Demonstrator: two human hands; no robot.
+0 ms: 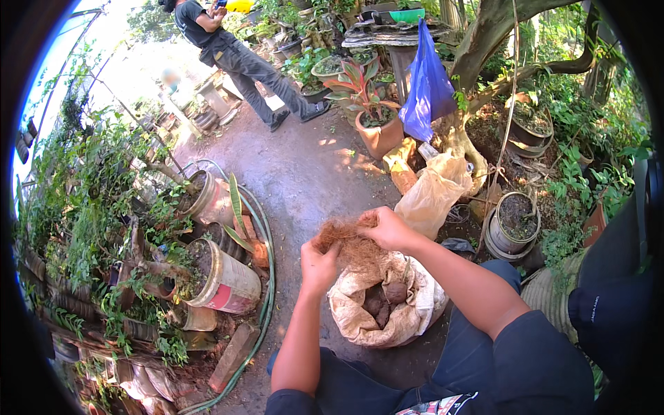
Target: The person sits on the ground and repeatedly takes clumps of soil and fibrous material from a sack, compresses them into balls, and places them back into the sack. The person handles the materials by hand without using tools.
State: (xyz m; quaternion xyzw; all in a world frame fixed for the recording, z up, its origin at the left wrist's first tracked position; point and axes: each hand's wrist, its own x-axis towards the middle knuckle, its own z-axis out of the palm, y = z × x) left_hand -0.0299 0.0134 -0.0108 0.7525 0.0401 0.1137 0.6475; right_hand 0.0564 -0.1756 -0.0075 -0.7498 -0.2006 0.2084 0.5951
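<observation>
A loose tuft of brown coconut fibre [358, 249] is stretched between my two hands. My left hand [319, 262] pinches its left side between thumb and fingers. On the upper right of the tuft, my right hand [386, 228] grips the strands. Both hands are raised just above an open woven sack [353, 321] with its rim rolled down. Inside the sack lie several dark brown round lumps [396, 292], whose exact kind I cannot tell. Loose strands hang over the sack's far rim.
A green garden hose [271, 280] curves along the left, beside a white plant bucket [233, 277]. Beyond the sack stands a yellowish plastic bag [436, 192]; a blue plastic bag [425, 88] hangs behind it. A potted red-leaved plant [378, 135] and a standing person [244, 62] are farther back.
</observation>
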